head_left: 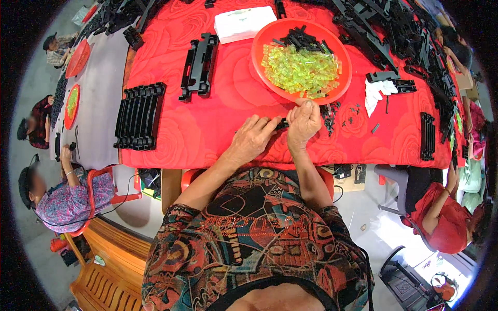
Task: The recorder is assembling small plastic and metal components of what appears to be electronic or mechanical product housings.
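My left hand (253, 137) is closed over a black plastic part (281, 124) near the front of the red cloth. Most of that part is hidden under the fingers. Close by on its right, my right hand (304, 127) is curled in a pinch at the part's end; whatever it grips is too small or hidden to make out. Just beyond both hands is a red round tray (256, 62) with yellow-green clear plastic pieces (301, 70) and small black strips (302, 39). Loose black bits (329, 118) lie beside my right hand.
A row of long black parts (139, 116) lies at left, with more black frames (199, 66) behind it. A white tissue box (244, 24) touches the tray. Crumpled white gloves (377, 96) and a heap of black parts (373, 44) are at right. Other people sit at both sides.
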{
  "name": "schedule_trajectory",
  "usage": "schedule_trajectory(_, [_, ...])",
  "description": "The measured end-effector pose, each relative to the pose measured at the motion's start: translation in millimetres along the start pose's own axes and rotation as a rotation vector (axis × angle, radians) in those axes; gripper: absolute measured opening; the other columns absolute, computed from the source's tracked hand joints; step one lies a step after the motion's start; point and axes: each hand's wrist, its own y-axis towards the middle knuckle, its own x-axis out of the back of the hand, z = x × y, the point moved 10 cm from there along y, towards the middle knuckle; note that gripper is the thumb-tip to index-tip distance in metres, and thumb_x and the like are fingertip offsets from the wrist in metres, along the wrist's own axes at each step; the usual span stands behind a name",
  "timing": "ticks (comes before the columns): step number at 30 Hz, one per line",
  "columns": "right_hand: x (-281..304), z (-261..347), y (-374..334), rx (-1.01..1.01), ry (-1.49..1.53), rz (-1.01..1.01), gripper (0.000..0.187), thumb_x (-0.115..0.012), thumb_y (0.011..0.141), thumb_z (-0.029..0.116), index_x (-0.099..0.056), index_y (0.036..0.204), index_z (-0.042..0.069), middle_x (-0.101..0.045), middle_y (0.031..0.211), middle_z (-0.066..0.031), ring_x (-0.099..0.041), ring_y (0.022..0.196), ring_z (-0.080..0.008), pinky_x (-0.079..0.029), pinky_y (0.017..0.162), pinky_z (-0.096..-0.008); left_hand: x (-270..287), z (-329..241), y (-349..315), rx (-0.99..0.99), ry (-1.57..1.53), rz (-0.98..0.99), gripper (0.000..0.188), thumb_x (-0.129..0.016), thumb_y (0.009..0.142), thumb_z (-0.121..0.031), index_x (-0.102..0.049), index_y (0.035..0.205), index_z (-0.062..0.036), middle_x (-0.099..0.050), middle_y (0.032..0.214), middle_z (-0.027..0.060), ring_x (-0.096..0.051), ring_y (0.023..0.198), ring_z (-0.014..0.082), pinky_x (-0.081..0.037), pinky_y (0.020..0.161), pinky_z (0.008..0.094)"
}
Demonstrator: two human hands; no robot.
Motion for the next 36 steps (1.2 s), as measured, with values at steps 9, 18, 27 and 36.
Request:
schedule_trajectory(9, [1.6,0.2,0.6,0.018,0.026,0.018,0.024,-0.040,0.100,0.017,-0.051,0.090,-0.002,-0.034,0.054,0.0036,-0.030,0.043,-0.0041,-0.027,0.039,-0.0229,0.0,1.0,-0.8,0.001,0.019,-0.005,0.043,-0.062,0.078,-0.007,-0.055,0.120,-0.0036,-0.058,0.091,0.0117,-0.054,0.080,0.0274,-0.049,0.073,0.0362])
schedule_trajectory(18, [-12.3,6.2,0.0,0.013,0.082,0.055,0.026,-0.040,0.100,0.019,-0.049,0.087,-0.002,-0.026,0.051,0.0042,-0.023,0.040,-0.0048,-0.024,0.037,-0.0229,3.1,2.1,2.1,0.033,-0.023,0.007,0.043,-0.068,0.075,-0.007,-0.056,0.116,0.0000,-0.059,0.085,0.0117,-0.054,0.076,0.0271,-0.047,0.070,0.0361])
schedule_trajectory(27, [-13.1,1.7,-0.7,0.048,-0.015,0.127,0.026,-0.041,0.100,0.018,-0.051,0.090,-0.003,-0.036,0.056,0.0038,-0.031,0.044,-0.0033,-0.029,0.041,-0.0221,1.5,4.2,2.2,0.034,-0.012,0.003,0.041,-0.067,0.075,-0.007,-0.056,0.114,-0.0006,-0.059,0.085,0.0114,-0.053,0.076,0.0272,-0.047,0.070,0.0365])
schedule_trajectory(36, [-12.0,1.4,-3.9,0.104,-0.124,0.142,0.025,-0.041,0.100,0.018,-0.052,0.089,-0.002,-0.040,0.057,0.0031,-0.035,0.046,-0.0035,-0.031,0.042,-0.0216,-2.8,5.6,-0.3,0.048,-0.014,0.021,0.038,-0.058,0.078,-0.007,-0.055,0.116,-0.0028,-0.057,0.086,0.0108,-0.051,0.078,0.0264,-0.048,0.070,0.0365])
